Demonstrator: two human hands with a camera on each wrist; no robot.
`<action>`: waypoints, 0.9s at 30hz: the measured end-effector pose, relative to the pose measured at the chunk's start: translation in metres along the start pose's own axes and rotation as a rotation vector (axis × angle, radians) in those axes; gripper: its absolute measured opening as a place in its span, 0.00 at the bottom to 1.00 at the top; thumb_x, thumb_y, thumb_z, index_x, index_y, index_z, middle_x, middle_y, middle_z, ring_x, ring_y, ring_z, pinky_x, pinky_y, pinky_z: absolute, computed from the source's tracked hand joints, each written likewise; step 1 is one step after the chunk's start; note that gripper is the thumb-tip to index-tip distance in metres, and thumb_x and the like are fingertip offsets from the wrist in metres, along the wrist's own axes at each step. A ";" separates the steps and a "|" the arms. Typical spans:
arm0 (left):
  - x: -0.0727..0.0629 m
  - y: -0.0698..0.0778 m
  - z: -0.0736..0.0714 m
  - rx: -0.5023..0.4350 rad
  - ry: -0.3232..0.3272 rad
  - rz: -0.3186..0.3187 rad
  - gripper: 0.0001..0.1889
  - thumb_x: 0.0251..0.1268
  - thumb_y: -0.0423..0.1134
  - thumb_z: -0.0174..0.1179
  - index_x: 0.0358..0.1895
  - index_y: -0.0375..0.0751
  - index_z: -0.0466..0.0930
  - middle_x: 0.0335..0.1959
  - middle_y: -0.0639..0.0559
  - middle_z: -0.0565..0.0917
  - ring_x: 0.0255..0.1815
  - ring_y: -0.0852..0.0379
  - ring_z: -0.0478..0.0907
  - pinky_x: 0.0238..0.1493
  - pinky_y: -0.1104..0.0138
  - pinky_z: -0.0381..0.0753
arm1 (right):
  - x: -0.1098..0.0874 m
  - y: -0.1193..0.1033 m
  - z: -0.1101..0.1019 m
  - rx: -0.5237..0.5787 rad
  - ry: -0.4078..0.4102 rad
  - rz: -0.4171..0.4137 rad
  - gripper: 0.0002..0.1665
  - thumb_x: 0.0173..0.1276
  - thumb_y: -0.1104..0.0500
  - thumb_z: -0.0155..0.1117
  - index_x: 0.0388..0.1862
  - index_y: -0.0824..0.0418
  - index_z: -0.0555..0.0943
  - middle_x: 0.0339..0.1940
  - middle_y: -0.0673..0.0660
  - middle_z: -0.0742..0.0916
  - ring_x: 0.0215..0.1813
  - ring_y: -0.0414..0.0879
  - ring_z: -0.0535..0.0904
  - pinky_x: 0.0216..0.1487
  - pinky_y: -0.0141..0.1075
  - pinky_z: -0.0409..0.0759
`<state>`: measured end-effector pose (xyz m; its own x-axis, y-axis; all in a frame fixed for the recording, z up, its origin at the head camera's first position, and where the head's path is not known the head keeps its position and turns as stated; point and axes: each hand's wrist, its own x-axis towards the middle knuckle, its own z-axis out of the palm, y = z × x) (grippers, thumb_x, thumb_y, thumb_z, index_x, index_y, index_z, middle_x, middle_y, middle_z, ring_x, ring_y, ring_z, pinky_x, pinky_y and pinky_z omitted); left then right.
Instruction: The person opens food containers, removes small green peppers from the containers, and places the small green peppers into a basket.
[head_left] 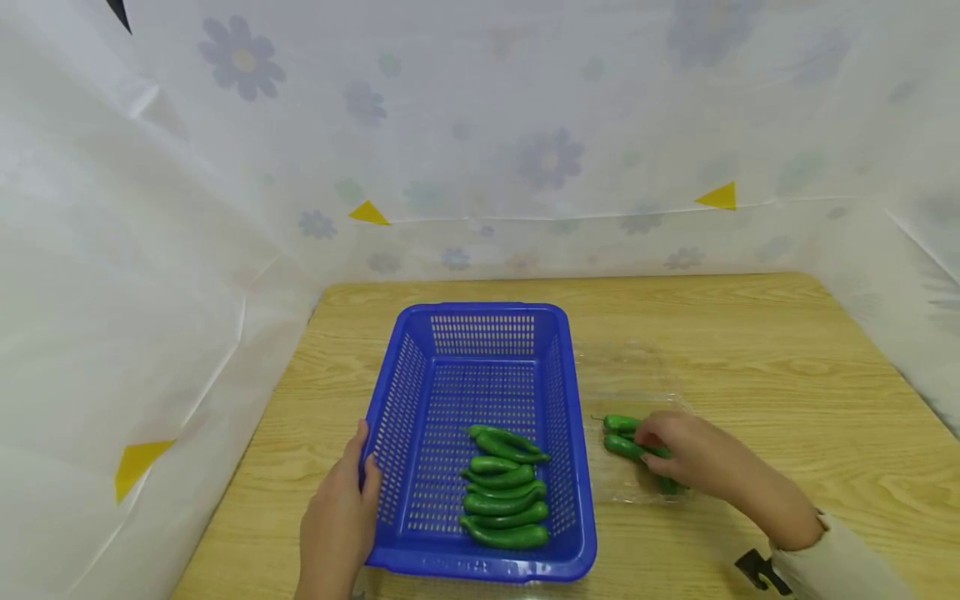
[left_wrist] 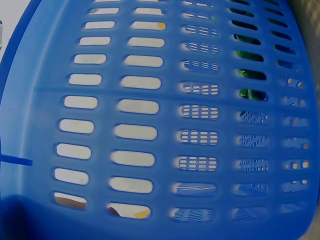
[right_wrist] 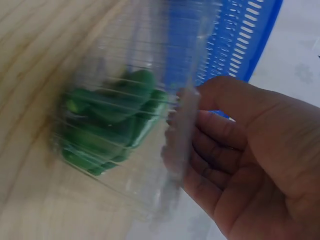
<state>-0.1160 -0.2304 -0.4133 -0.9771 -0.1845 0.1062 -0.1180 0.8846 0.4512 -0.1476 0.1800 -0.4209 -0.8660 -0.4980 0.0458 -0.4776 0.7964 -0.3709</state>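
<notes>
A blue perforated plastic basket (head_left: 480, 568) stands on the table, with several green chili peppers (head_left: 506, 504) lying side by side in its near right part. My left hand (head_left: 337, 508) grips its left rim, thumb on top and fingers outside. The basket wall (left_wrist: 170, 95) fills the left wrist view. To the right, a clear plastic box (head_left: 618, 487) holds more green peppers (head_left: 622, 446). Over these, my right hand (head_left: 686, 450) reaches with bent fingers. The right wrist view shows those fingers (right_wrist: 207, 145) at the box wall; blur hides whether they pinch a pepper.
A wooden table (head_left: 772, 375) carries everything. The box's clear lid (head_left: 626, 367) lies folded back behind it. White flowered sheeting (head_left: 480, 125) closes off the back and both sides, with yellow tape pieces (head_left: 716, 197) on it. A black strap piece (head_left: 761, 571) is by the right sleeve.
</notes>
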 end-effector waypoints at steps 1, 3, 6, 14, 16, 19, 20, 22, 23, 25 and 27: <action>0.000 0.000 0.001 0.000 0.004 0.000 0.26 0.72 0.43 0.42 0.71 0.48 0.58 0.59 0.40 0.75 0.51 0.37 0.76 0.42 0.45 0.75 | 0.000 0.002 0.003 -0.010 0.005 0.003 0.08 0.54 0.63 0.69 0.34 0.63 0.81 0.31 0.50 0.82 0.33 0.40 0.77 0.31 0.35 0.77; 0.000 -0.002 0.001 -0.001 0.015 0.005 0.26 0.71 0.43 0.43 0.71 0.48 0.58 0.58 0.40 0.75 0.49 0.37 0.77 0.40 0.46 0.76 | -0.001 0.004 0.008 -0.027 0.011 0.012 0.08 0.54 0.63 0.70 0.33 0.62 0.81 0.30 0.49 0.82 0.32 0.39 0.77 0.30 0.34 0.77; 0.000 -0.003 0.002 -0.003 0.027 0.010 0.25 0.71 0.43 0.43 0.71 0.47 0.59 0.56 0.39 0.76 0.46 0.38 0.79 0.37 0.47 0.77 | -0.001 0.005 0.015 -0.060 0.033 0.016 0.07 0.52 0.65 0.70 0.31 0.61 0.81 0.28 0.47 0.81 0.29 0.37 0.75 0.27 0.33 0.75; 0.001 -0.001 0.001 -0.002 0.005 0.003 0.26 0.72 0.43 0.43 0.71 0.47 0.57 0.58 0.40 0.75 0.47 0.38 0.78 0.37 0.47 0.77 | 0.002 0.001 0.027 -0.153 0.087 0.089 0.08 0.51 0.66 0.70 0.23 0.59 0.78 0.22 0.46 0.77 0.24 0.36 0.69 0.24 0.34 0.71; 0.001 -0.001 0.001 -0.001 0.004 0.004 0.26 0.72 0.43 0.43 0.71 0.48 0.58 0.58 0.40 0.75 0.47 0.38 0.78 0.37 0.48 0.77 | 0.003 0.000 0.029 -0.167 0.083 0.117 0.09 0.51 0.66 0.70 0.21 0.58 0.77 0.21 0.46 0.75 0.23 0.37 0.67 0.23 0.34 0.70; 0.000 -0.001 0.000 -0.004 0.007 0.014 0.26 0.71 0.43 0.43 0.71 0.47 0.58 0.58 0.39 0.75 0.46 0.38 0.79 0.35 0.48 0.77 | 0.004 -0.002 0.032 -0.176 0.080 0.145 0.09 0.50 0.66 0.70 0.22 0.59 0.76 0.21 0.47 0.76 0.23 0.38 0.69 0.23 0.35 0.70; 0.000 -0.001 0.000 -0.006 0.009 0.018 0.25 0.71 0.43 0.44 0.71 0.47 0.58 0.58 0.39 0.75 0.45 0.38 0.79 0.34 0.48 0.77 | 0.004 -0.002 0.033 -0.177 0.081 0.149 0.09 0.50 0.67 0.70 0.22 0.59 0.77 0.21 0.48 0.76 0.24 0.38 0.69 0.23 0.36 0.70; 0.000 0.000 -0.001 -0.009 0.009 0.023 0.25 0.71 0.43 0.44 0.71 0.48 0.59 0.58 0.39 0.75 0.45 0.37 0.79 0.34 0.47 0.77 | 0.003 -0.002 0.034 -0.171 0.085 0.154 0.09 0.50 0.67 0.70 0.23 0.60 0.77 0.22 0.48 0.77 0.24 0.39 0.70 0.23 0.36 0.71; -0.001 0.000 -0.001 -0.010 0.009 0.025 0.25 0.72 0.43 0.44 0.71 0.47 0.59 0.58 0.39 0.75 0.45 0.37 0.79 0.33 0.47 0.77 | 0.003 -0.002 0.034 -0.167 0.088 0.154 0.09 0.50 0.66 0.70 0.23 0.59 0.77 0.22 0.48 0.77 0.24 0.39 0.69 0.23 0.35 0.70; -0.001 0.000 -0.001 -0.009 0.005 0.023 0.25 0.72 0.43 0.43 0.71 0.48 0.59 0.58 0.39 0.75 0.45 0.37 0.78 0.34 0.47 0.76 | 0.003 -0.002 0.034 -0.152 0.089 0.153 0.09 0.50 0.66 0.70 0.23 0.59 0.77 0.22 0.47 0.76 0.24 0.38 0.69 0.23 0.35 0.70; -0.001 0.000 -0.001 -0.008 0.001 0.021 0.25 0.72 0.43 0.43 0.71 0.48 0.58 0.58 0.39 0.75 0.47 0.37 0.78 0.36 0.46 0.76 | 0.003 -0.001 0.033 -0.142 0.105 0.137 0.08 0.49 0.66 0.70 0.24 0.58 0.77 0.22 0.47 0.77 0.24 0.38 0.69 0.23 0.34 0.70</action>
<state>-0.1152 -0.2311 -0.4127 -0.9792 -0.1661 0.1162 -0.0960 0.8851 0.4554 -0.1448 0.1668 -0.4515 -0.9315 -0.3488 0.1034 -0.3638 0.8983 -0.2463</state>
